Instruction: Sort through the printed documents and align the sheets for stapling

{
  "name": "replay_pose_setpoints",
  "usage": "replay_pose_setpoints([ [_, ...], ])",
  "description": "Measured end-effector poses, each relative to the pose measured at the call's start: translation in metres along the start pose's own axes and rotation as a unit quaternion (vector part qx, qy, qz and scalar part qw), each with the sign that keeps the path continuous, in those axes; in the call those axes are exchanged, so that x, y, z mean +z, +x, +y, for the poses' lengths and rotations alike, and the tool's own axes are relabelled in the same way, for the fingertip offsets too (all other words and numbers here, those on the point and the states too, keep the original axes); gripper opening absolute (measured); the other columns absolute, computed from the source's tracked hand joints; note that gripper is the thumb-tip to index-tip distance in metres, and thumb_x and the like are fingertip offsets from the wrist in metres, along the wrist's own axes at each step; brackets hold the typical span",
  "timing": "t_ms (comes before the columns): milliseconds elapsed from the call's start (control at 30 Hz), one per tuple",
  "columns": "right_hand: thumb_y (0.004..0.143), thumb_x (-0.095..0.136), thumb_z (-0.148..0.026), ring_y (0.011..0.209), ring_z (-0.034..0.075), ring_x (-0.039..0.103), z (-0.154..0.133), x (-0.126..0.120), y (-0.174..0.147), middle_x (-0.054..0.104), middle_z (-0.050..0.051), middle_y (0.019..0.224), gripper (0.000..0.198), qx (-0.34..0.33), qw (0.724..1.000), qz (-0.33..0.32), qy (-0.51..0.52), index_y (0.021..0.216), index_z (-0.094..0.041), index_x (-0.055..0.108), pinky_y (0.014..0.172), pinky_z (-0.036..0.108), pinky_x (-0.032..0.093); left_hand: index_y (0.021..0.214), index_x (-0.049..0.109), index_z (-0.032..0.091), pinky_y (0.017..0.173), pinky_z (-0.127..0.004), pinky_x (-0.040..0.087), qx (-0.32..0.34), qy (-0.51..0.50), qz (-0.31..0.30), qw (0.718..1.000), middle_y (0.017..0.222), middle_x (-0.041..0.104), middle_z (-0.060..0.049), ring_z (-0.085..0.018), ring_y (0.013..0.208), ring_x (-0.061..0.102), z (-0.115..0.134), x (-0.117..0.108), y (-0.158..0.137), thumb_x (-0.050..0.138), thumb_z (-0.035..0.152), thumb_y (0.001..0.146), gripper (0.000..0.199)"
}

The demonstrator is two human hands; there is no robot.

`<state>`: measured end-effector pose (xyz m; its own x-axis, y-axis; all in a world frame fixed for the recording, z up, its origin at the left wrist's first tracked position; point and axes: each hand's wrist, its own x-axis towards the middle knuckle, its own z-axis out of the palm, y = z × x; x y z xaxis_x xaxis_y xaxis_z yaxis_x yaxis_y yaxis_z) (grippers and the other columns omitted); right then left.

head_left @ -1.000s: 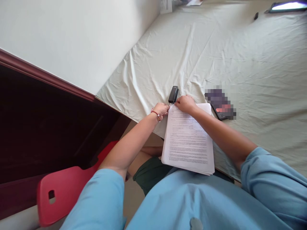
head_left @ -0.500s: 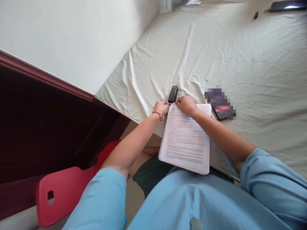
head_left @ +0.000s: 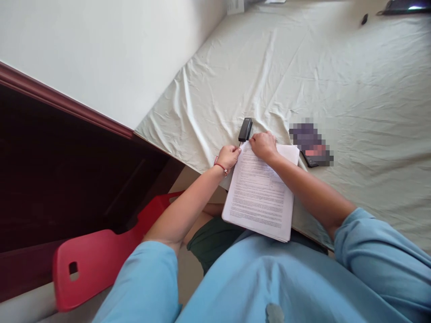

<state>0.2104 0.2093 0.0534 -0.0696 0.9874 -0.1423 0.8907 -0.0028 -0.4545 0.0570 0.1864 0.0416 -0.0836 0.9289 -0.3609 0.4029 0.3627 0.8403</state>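
Note:
A stack of printed papers point(head_left: 257, 197) lies at the near edge of the bed-like surface and reaches over it toward my lap. My left hand point(head_left: 229, 156) pinches the stack's upper left corner between thumb and fingers. Across the top edge, my right hand point(head_left: 264, 144) is closed with its fingers curled on the paper; its fingertips are partly hidden. Just beyond that corner lies a black stapler point(head_left: 245, 129), close to both hands but not held. A thin dark bit shows between the stapler and my left fingertips, too small to name.
A phone point(head_left: 311, 150), partly blurred out, lies right of the papers on the wrinkled pale sheet point(head_left: 215, 98). At the far right are a dark device point(head_left: 404, 7) and a small black object point(head_left: 364, 19). A red chair point(head_left: 97, 255) stands lower left, beside dark wooden furniture point(head_left: 67, 170).
My left hand has drawn back slightly from the stapler, along the corner of the papers. The stack has turned a little clockwise. My right hand stays at the top edge.

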Motion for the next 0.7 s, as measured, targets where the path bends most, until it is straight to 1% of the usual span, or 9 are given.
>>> replay_pose_setpoints([
  [67, 0.101, 0.045, -0.029, 0.124, 0.038, 0.056, -0.001, 0.000, 0.000, 0.076, 0.017, 0.110, 0.038, 0.003, 1.000, 0.002, 0.005, 0.109, -0.015, 0.079, 0.102, 0.049, 0.044, 0.078, 0.070, 0.013, 0.058, -0.021, 0.037, 0.007, 0.003, 0.010, 1.000, 0.062, 0.057, -0.001, -0.012, 0.062, 0.046, -0.002, 0.001, 0.002, 0.066, 0.020, 0.083, 0.009],
  [133, 0.101, 0.045, -0.029, 0.123, 0.038, 0.057, -0.001, 0.000, 0.000, 0.076, 0.017, 0.110, 0.038, 0.007, 1.000, 0.003, 0.008, 0.109, -0.015, 0.079, 0.102, 0.050, 0.044, 0.078, 0.070, 0.013, 0.059, -0.022, 0.038, 0.005, 0.003, 0.013, 1.000, 0.062, 0.057, -0.001, -0.013, 0.064, 0.048, -0.002, 0.002, 0.004, 0.066, 0.019, 0.082, 0.009],
  [333, 0.100, 0.046, -0.029, 0.122, 0.038, 0.056, -0.002, 0.001, 0.000, 0.076, 0.017, 0.110, 0.036, 0.013, 1.000, 0.003, 0.013, 0.105, -0.016, 0.079, 0.102, 0.051, 0.045, 0.079, 0.069, 0.011, 0.056, -0.022, 0.034, -0.011, -0.004, -0.012, 1.000, 0.059, 0.051, 0.001, -0.010, 0.057, 0.042, 0.003, -0.003, 0.000, 0.062, 0.019, 0.086, 0.013],
  [467, 0.099, 0.046, -0.028, 0.121, 0.038, 0.057, -0.002, 0.004, 0.001, 0.075, 0.018, 0.110, 0.036, 0.011, 1.000, 0.013, 0.011, 0.105, -0.013, 0.079, 0.102, 0.052, 0.044, 0.079, 0.068, 0.010, 0.052, -0.022, 0.032, -0.017, -0.011, -0.017, 1.000, 0.060, 0.052, 0.002, -0.008, 0.054, 0.042, 0.001, -0.004, -0.003, 0.063, 0.018, 0.085, 0.011],
  [533, 0.099, 0.046, -0.028, 0.120, 0.037, 0.057, -0.002, 0.004, 0.001, 0.075, 0.018, 0.109, 0.036, 0.013, 1.000, 0.017, 0.015, 0.104, -0.014, 0.079, 0.101, 0.052, 0.045, 0.078, 0.067, 0.011, 0.050, -0.021, 0.029, -0.036, -0.040, -0.009, 0.999, 0.057, 0.050, 0.003, -0.007, 0.051, 0.038, 0.001, -0.004, -0.002, 0.065, 0.017, 0.083, 0.008],
  [633, 0.099, 0.046, -0.030, 0.119, 0.037, 0.057, -0.001, 0.004, 0.001, 0.076, 0.017, 0.106, 0.036, 0.012, 1.000, 0.018, 0.020, 0.103, -0.016, 0.079, 0.101, 0.051, 0.044, 0.077, 0.065, 0.012, 0.046, -0.022, 0.019, -0.078, -0.077, -0.002, 0.994, 0.051, 0.043, 0.006, -0.006, 0.044, 0.030, 0.005, -0.003, -0.002, 0.068, 0.015, 0.080, 0.005],
  [700, 0.099, 0.046, -0.030, 0.120, 0.037, 0.055, 0.000, 0.004, -0.001, 0.075, 0.017, 0.106, 0.036, 0.007, 1.000, 0.023, 0.019, 0.103, -0.016, 0.079, 0.101, 0.052, 0.044, 0.077, 0.063, 0.013, 0.045, -0.023, 0.014, -0.098, -0.090, -0.006, 0.991, 0.049, 0.039, 0.007, -0.005, 0.042, 0.026, 0.009, -0.003, -0.003, 0.066, 0.013, 0.080, 0.005],
])
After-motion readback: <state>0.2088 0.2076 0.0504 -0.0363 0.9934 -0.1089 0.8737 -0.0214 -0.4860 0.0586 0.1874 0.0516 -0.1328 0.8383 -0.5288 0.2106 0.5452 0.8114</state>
